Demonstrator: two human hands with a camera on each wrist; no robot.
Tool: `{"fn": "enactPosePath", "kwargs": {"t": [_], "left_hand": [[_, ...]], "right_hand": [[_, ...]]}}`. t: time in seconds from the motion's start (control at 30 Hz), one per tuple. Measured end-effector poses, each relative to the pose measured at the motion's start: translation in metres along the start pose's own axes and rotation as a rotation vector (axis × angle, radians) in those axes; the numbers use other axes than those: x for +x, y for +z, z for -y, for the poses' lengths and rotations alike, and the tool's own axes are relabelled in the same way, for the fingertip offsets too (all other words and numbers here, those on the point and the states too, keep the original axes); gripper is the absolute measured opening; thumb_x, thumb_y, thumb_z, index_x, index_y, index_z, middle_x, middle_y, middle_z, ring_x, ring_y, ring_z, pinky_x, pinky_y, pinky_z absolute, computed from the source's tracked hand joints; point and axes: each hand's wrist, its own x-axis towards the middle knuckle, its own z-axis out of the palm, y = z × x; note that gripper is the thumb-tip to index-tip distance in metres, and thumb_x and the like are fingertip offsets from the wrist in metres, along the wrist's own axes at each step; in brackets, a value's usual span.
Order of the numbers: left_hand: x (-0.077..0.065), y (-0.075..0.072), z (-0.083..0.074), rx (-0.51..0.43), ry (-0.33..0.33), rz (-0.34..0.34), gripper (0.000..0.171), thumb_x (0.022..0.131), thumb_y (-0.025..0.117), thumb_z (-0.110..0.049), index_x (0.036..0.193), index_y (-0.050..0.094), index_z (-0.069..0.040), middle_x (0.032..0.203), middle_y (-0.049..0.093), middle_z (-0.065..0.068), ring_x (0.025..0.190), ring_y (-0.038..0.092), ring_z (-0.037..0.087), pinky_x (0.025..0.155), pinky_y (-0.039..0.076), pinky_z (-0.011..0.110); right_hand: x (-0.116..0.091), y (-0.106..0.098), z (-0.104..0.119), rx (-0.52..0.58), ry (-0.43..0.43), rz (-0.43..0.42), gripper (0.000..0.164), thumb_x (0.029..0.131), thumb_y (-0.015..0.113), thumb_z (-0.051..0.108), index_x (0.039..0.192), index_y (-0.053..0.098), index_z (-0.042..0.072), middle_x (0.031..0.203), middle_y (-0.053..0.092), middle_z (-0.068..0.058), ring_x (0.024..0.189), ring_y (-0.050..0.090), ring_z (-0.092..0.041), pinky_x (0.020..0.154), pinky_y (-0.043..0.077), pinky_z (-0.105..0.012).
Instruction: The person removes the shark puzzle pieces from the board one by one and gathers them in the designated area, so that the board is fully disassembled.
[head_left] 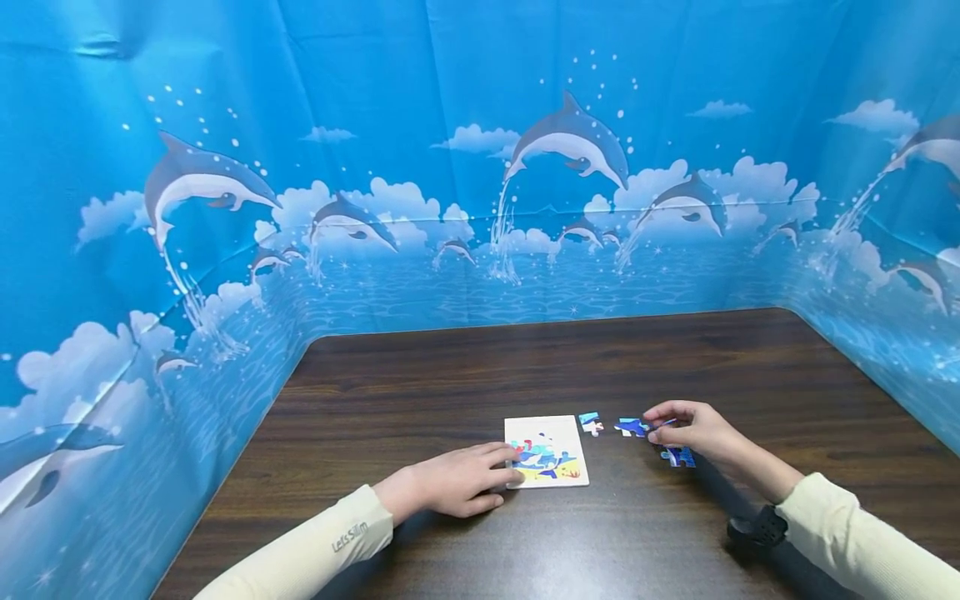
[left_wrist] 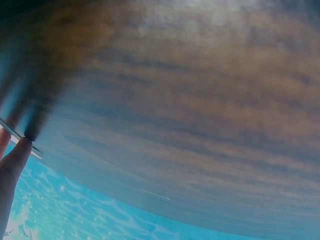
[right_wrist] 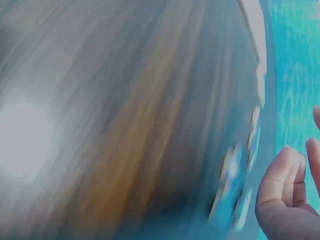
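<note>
A square jigsaw board with a pale frame and a colourful sea picture lies on the table. My left hand rests at its left side, fingertips on the edge; a fingertip meets that thin edge in the left wrist view. Over the loose pieces to the right, my right hand hovers with thumb and forefinger apart. A dark blue puzzle piece lies just left of those fingertips, and another blue piece lies below them, partly covered. In the right wrist view the fingers are bent, a gap showing.
Beside the board's upper right corner lies a blue-and-white puzzle piece. The dark wood table ends at the back against a blue dolphin-print curtain, which also runs along both sides. A black wristband sits on the right wrist.
</note>
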Motion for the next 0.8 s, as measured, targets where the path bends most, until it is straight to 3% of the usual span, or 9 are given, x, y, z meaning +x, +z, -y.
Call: {"fn": "enactPosePath", "kwargs": {"t": [0.47,0.8], "left_hand": [[0.001,0.001,-0.002,0.009,0.014,-0.009,0.04,0.1,0.042,-0.033,0.138,0.042,-0.022,0.149,0.034,0.008,0.139,0.034,0.024,0.11,0.036,0.037],[0.0,-0.002,-0.002,-0.006,0.0,0.005,0.04,0.1,0.042,-0.033,0.138,0.042,-0.022,0.15,0.034,0.007,0.139,0.033,0.024,0.11,0.036,0.037]], "right_hand": [[0.031,0.048,0.03,0.136,0.002,0.114,0.04,0.083,0.065,0.008,0.116,0.054,-0.013,0.091,0.062,-0.001,0.08,0.06,-0.008,0.074,0.055,-0.03],[0.046,0.069,0.04,0.142,0.006,0.118,0.037,0.083,0.065,0.007,0.114,0.057,-0.011,0.092,0.061,-0.004,0.082,0.059,-0.011,0.077,0.056,-0.033]]}}
